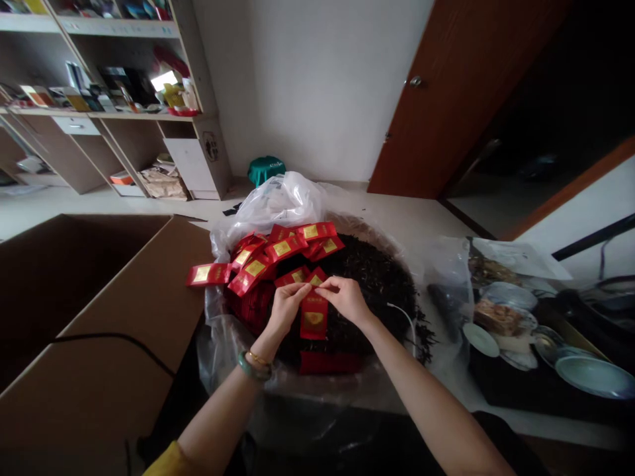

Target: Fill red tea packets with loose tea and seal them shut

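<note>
My left hand [286, 306] and my right hand [344, 297] both pinch the top edge of a small red packet with a gold label [314, 318], holding it upright over a heap of dark loose tea leaves [377, 277]. The leaves lie in a clear plastic bag [278, 201] spread open. Several more red packets [278, 254] are piled on the left side of the heap, one [208, 274] resting on the cardboard edge. Another red packet [330, 362] lies flat just below my hands. A green bangle is on my left wrist.
A large open cardboard box [89, 297] stands at left with a black cable across its flap. At right a tray holds bowls and plates [590, 373]. Shelves [114, 99] line the back wall; a brown door [446, 99] stands open.
</note>
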`<state>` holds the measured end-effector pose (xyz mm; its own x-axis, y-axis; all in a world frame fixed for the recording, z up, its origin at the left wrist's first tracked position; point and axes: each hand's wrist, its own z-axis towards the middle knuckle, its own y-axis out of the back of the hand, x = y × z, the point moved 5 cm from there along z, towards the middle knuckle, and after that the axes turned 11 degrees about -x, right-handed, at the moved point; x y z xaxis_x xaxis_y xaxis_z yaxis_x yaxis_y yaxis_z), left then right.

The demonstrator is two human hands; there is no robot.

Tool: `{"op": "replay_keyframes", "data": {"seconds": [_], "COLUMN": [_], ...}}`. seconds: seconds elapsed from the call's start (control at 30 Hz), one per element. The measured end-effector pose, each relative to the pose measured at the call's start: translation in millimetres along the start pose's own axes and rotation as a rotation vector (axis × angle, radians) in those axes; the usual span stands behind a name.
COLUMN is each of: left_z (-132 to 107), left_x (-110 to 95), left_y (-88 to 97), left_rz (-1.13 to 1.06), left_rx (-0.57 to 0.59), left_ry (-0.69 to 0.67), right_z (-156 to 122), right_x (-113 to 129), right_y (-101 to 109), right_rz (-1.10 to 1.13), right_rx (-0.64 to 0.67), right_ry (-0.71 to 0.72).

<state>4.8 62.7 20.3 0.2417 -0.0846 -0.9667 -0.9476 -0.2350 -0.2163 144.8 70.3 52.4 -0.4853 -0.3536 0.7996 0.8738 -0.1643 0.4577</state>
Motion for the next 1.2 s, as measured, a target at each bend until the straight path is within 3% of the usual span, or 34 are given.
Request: {"op": "replay_keyframes", "data": {"seconds": [0.17,0.27,0.37,0.43,0.53,0.6,0.67,0.77,0.83,0.93,1.03,1.1,1.2], "left_z": [1.7,17.8,42.2,56.4,66.9,65.6,60.2,50.6,44.1,33.4,25.8,26.5,30.5], "left_x": [-5.8,-17.4,-41.6,-58.3,-68.6,-61.8,-46.7,-17.6,-1.2,8.8,13.0,18.1,24.7], "left_y": [1.5,6.4,9.7,6.4,2.6,3.7,7.5,11.1,10.0,0.7,-12.6,-17.9,-21.6], "left_rz": [0.052,0.012,-0.149,-0.279,-0.409,-0.423,-0.38,-0.203,0.027,0.588,1.094,1.307,1.423], "left_rx": [0.098,0.021,-0.133,-0.166,-0.224,-0.26,-0.263,-0.137,-0.017,0.118,0.139,0.13,0.132], "left_ry": [0.017,-0.016,-0.116,-0.179,-0.212,-0.206,-0.188,-0.126,-0.118,-0.356,-0.614,-0.634,-0.595], "right_z": [3.2,8.4,5.1,-6.5,-31.6,-44.0,-50.3,-51.7,-51.2,-53.2,-53.2,-49.8,-40.1], "right_x": [-13.1,-24.9,-30.1,-26.6,-15.3,-11.1,-11.7,-16.0,-18.1,-16.4,-10.2,-6.0,-3.2], "right_y": [7.9,17.3,17.5,5.0,-21.1,-35.1,-44.2,-48.6,-48.0,-47.6,-46.9,-43.9,-34.0], "right_rz": [0.092,0.249,0.182,0.04,-0.17,-0.296,-0.37,-0.368,-0.361,-0.423,-0.526,-0.541,-0.465], "right_rx": [0.137,0.149,0.226,0.451,0.797,0.908,0.956,0.971,0.968,0.973,0.923,0.869,0.791], "right_ry": [-0.188,-0.384,-0.468,-0.412,-0.191,-0.075,-0.049,-0.095,-0.12,-0.106,-0.053,-0.027,-0.011]}}
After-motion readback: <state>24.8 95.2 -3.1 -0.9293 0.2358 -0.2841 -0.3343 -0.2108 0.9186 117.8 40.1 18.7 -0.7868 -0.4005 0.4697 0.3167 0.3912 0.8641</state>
